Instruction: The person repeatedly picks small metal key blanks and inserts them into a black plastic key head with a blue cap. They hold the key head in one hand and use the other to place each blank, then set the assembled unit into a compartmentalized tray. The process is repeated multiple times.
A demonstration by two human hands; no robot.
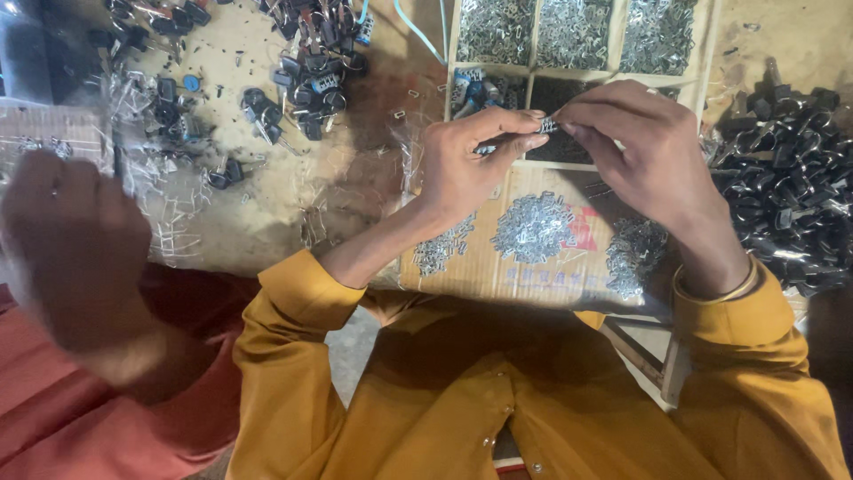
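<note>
Hands: your left hand point(462, 169) and your right hand point(635, 147) meet fingertip to fingertip above the far edge of the cardboard, both pinching one small silvery metal part point(548, 125).
Left hand: thumb and forefinger are closed on the left end of the small part, and the other fingers are curled under.
Right hand: fingertips grip the right end of the same part; a thin gold bangle point(724, 289) sits at that wrist, just above the mustard-yellow sleeve point(737, 356).
Part in hand: it is held in the air between the two hands, over the dark near compartment of the tray; its exact shape is too small to tell.
Tray: a pale wooden divided tray point(711, 53) lies far from you, its far compartments filled with shiny metal clips.
Cardboard: a flat brown cardboard sheet point(462, 276) lies near you under your hands, carrying three loose heaps of small silver metal clips point(531, 227).
Right side: a heap of black plastic and metal pieces point(786, 196) lies just right of the cardboard.
Far left: scattered dark parts with blue bits point(311, 67) lie on the worn tan work surface point(267, 204).
Near left: another person's blurred hand point(71, 240) hangs over a red garment point(53, 400), well apart from your hands.
</note>
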